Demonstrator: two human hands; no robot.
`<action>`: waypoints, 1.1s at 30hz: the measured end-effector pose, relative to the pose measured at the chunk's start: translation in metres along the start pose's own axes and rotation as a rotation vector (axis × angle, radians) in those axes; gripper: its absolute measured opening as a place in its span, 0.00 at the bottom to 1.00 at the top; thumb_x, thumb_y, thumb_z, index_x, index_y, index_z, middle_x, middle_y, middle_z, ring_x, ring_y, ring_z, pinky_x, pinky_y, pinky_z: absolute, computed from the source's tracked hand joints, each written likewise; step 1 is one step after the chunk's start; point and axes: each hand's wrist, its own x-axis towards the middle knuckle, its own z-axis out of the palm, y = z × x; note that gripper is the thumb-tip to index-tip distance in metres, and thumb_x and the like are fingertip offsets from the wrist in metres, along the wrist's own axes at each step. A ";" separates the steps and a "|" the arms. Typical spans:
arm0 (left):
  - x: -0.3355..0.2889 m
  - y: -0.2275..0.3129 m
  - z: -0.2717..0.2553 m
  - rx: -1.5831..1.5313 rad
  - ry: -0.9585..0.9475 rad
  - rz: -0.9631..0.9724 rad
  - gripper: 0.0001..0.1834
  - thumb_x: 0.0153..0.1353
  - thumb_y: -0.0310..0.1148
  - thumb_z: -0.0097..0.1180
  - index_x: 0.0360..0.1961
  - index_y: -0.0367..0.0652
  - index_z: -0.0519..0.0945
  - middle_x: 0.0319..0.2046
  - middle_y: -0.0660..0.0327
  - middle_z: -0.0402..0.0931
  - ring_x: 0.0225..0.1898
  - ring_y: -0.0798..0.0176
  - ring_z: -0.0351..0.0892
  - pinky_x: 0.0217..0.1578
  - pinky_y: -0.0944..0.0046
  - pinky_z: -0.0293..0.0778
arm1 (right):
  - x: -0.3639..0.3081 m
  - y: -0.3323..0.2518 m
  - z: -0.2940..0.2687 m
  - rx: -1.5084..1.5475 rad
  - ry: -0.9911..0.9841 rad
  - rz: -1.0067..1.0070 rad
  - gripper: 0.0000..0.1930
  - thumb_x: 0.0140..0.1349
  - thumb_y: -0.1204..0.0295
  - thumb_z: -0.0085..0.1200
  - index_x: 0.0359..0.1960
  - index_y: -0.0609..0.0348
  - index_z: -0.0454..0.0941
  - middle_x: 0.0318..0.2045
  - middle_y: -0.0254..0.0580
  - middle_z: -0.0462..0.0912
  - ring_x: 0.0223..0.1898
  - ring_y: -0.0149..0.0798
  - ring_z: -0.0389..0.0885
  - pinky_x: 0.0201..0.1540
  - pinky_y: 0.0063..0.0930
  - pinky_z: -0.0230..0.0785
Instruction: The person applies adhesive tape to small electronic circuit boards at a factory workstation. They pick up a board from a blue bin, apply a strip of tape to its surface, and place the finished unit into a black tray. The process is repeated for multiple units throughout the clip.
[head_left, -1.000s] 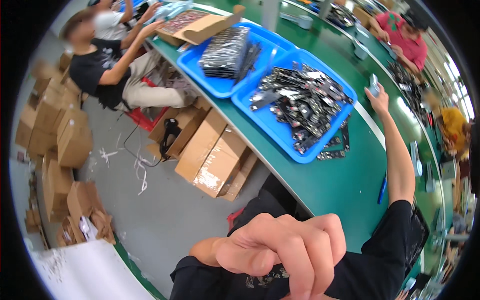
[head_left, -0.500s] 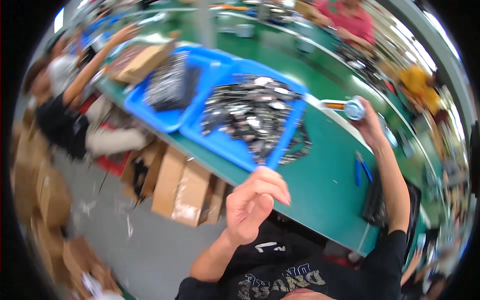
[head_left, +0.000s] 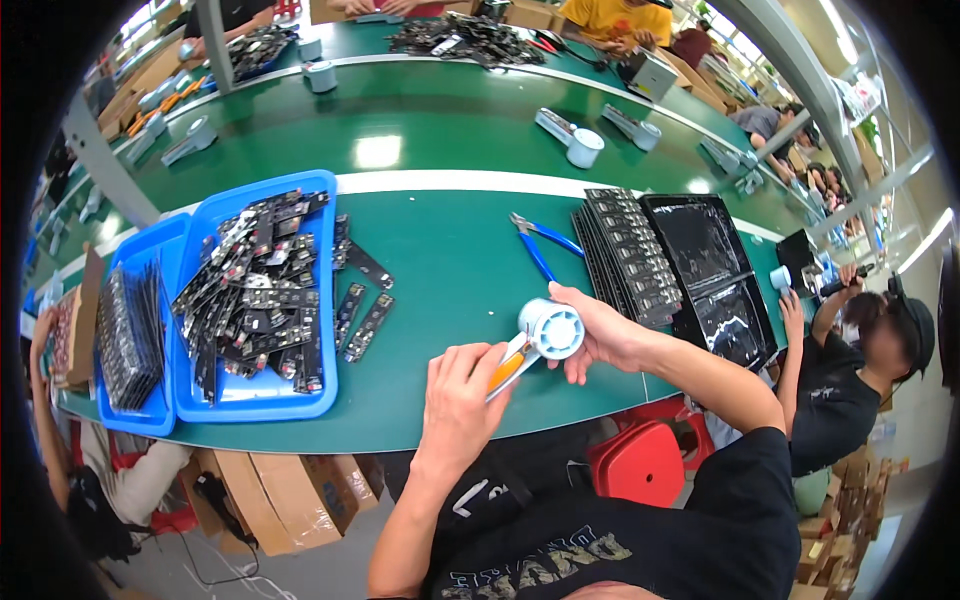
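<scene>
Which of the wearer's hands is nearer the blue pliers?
Right. The right hand is just below the handle ends of the blue pliers in the picture; the left hand is farther off, lower and to their left.

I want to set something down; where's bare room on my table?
The widest free patch of green tabletop lies between the loose boards and the blue-handled pliers, bar tiny specks; it continues to the front edge left of your left hand. Crowded: two blue trays leftward, board panels and black tray rightward.
</scene>
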 end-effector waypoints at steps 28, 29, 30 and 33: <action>0.062 -0.017 0.005 -0.372 -0.075 -0.154 0.14 0.75 0.23 0.51 0.56 0.33 0.83 0.45 0.47 0.86 0.45 0.46 0.86 0.49 0.51 0.80 | 0.023 0.033 0.057 -0.930 0.861 -1.183 0.09 0.55 0.67 0.76 0.36 0.52 0.90 0.32 0.31 0.77 0.39 0.37 0.74 0.43 0.37 0.59; 0.063 -0.016 0.005 -0.385 -0.088 -0.177 0.13 0.74 0.24 0.52 0.55 0.33 0.83 0.45 0.48 0.86 0.44 0.49 0.87 0.47 0.54 0.80 | 0.024 0.033 0.056 -0.936 0.853 -1.186 0.09 0.55 0.67 0.76 0.35 0.52 0.90 0.31 0.31 0.78 0.39 0.37 0.74 0.43 0.37 0.59; 0.064 -0.014 0.003 -0.399 -0.097 -0.207 0.13 0.74 0.24 0.53 0.55 0.34 0.84 0.45 0.49 0.87 0.44 0.52 0.88 0.46 0.56 0.81 | 0.024 0.034 0.054 -0.911 0.864 -1.194 0.09 0.55 0.68 0.76 0.35 0.53 0.89 0.31 0.31 0.78 0.38 0.38 0.74 0.43 0.37 0.60; 0.069 -0.010 0.001 -0.406 -0.115 -0.231 0.11 0.72 0.26 0.58 0.51 0.35 0.87 0.42 0.52 0.88 0.41 0.59 0.88 0.42 0.60 0.81 | 0.020 0.040 0.049 -0.853 0.897 -1.206 0.08 0.54 0.71 0.75 0.33 0.54 0.88 0.29 0.33 0.79 0.36 0.39 0.75 0.42 0.37 0.61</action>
